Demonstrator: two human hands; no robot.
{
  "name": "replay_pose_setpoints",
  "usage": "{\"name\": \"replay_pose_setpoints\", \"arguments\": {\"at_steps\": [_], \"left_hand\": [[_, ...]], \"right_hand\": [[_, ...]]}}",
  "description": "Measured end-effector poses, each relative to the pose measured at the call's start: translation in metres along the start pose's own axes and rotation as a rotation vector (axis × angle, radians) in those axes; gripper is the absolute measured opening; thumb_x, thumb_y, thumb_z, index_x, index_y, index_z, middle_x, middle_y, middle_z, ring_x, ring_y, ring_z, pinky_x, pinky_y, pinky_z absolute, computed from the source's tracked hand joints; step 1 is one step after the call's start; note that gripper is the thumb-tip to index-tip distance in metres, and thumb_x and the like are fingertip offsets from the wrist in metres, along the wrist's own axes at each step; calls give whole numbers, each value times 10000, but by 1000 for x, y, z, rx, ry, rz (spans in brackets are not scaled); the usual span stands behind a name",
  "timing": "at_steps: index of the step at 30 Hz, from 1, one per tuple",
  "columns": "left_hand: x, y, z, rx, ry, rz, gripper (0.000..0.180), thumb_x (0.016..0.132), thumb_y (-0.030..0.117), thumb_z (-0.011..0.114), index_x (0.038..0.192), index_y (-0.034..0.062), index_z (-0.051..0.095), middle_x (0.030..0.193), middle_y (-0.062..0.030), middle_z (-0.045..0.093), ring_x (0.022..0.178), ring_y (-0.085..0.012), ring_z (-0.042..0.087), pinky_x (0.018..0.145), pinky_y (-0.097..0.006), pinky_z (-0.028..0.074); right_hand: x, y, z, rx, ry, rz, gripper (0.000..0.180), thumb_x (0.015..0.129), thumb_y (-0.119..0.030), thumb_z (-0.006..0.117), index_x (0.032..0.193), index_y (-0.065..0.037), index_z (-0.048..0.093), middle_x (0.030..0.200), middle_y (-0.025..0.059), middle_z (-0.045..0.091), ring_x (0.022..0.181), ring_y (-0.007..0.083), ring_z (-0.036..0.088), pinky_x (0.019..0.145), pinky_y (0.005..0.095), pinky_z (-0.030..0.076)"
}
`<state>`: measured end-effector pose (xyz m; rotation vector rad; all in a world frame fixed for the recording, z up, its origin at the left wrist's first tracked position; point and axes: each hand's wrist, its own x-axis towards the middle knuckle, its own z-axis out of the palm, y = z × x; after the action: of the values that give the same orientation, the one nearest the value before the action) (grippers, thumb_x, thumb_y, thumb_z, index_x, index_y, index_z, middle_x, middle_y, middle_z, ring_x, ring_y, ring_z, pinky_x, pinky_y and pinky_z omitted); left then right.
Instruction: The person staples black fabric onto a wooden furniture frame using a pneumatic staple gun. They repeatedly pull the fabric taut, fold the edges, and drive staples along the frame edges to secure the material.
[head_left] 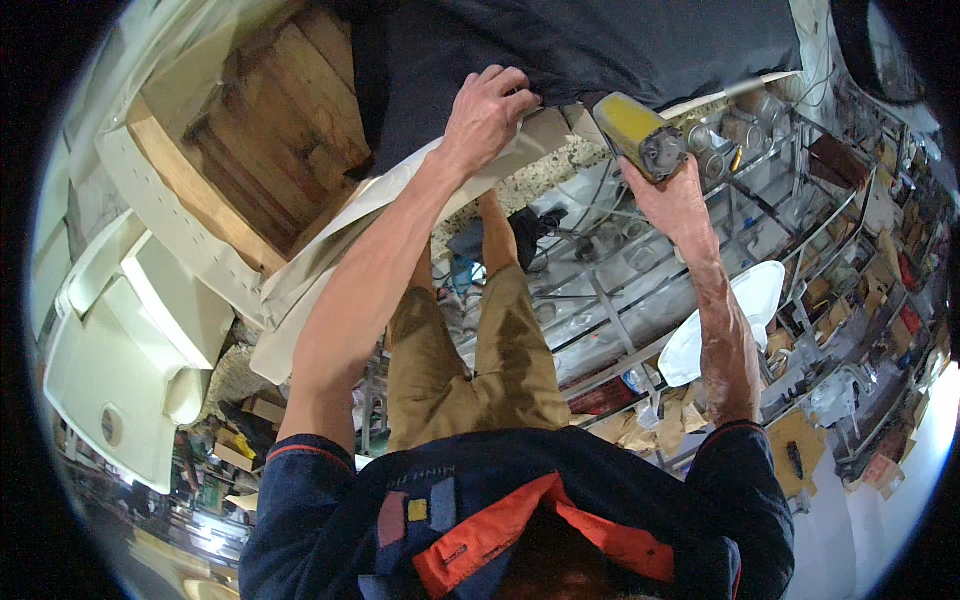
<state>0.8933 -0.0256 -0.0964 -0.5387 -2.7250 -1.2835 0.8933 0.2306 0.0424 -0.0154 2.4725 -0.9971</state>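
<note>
A black cloth [610, 45] is spread over the underside of a wooden frame [285, 140], whose edge is wrapped in cream upholstery material [185, 215]. My left hand [490, 110] is closed on the black cloth at the near edge, its fingers curled and partly hidden. Just to its right, my right hand [672, 205] grips a yellow and grey staple gun [632, 128]. The gun's front end lies close to the edge of the cloth. Its nose is hard to make out, so I cannot tell whether it touches.
A cream molded seat part [130, 340] stands at the left. Below the right arm are a metal rack [610, 310], a white curved piece [755, 300] and scattered scraps [660, 425]. Several jars [745, 130] sit beyond the gun. A thin hose or cable [605, 195] runs beneath.
</note>
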Motion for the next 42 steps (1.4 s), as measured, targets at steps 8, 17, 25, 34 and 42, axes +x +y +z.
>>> {"name": "replay_pose_setpoints", "arguments": {"at_steps": [8,17,25,34,42], "left_hand": [[18,-15,18,-19,88,-26,201,754,-31,699,936,52,691,925,-104,626,914,-339,630,765,-444,522],[25,-23,-10,-96,79,-41,208,727,-78,684,867,67,632,937,-82,613,912,-330,636,772,-443,535],[2,8,-10,-40,30,-212,275,715,-82,666,914,93,741,945,-87,631,966,-328,624,858,-426,547],[12,-23,11,-151,-172,-100,268,731,-40,677,963,51,777,970,-115,660,1012,-336,640,905,-408,543],[5,-29,10,-345,-213,-184,264,772,-62,666,993,32,776,982,-119,693,983,-330,669,867,-404,562]], "right_hand": [[-2,3,0,-51,-91,123,309,916,-150,753,1141,55,703,1066,138,766,978,195,728,857,364,561],[-4,7,6,-38,24,-21,268,908,-183,751,1003,65,717,870,176,757,796,226,738,725,388,564],[-4,11,6,26,3,58,258,906,-163,755,1018,65,710,861,144,748,761,177,697,727,366,555],[-3,15,6,11,-4,41,237,903,-147,750,992,69,707,811,149,741,737,186,701,702,366,552],[-10,-18,1,-150,-5,161,258,891,-131,764,1026,82,710,887,150,756,822,197,713,761,378,562]]}}
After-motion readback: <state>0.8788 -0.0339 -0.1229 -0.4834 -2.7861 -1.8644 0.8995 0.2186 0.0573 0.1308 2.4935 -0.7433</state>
